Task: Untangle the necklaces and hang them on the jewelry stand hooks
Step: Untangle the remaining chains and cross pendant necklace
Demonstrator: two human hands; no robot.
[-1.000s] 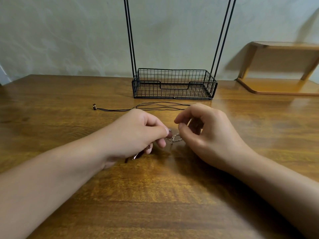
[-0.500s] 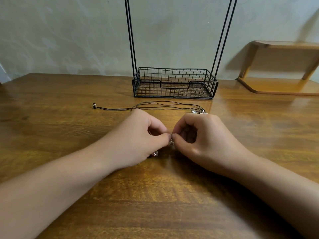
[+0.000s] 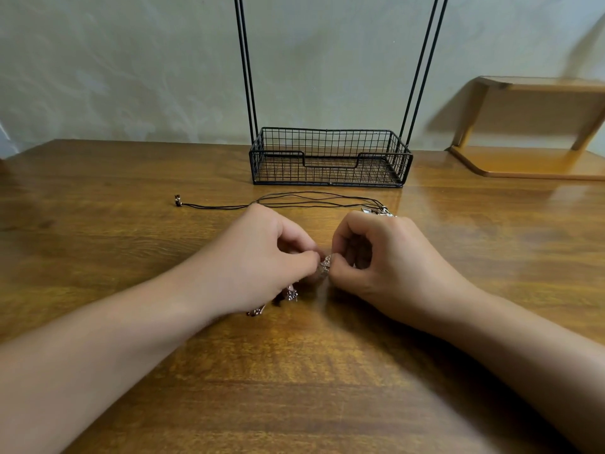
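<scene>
Both forearms reach in from the lower corners; the left hand and right hand meet mid-frame, fingers curled, fingertips pinching together.

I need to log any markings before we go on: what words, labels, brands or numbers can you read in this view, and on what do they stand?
None: no readable text, label, brand or number shows in this view.
The wire basket, black cord necklace, wooden table and wooden shelf carry no visible markings.
The metal chain pinched between the left hand and right hand is too small to show any stamp.
</scene>
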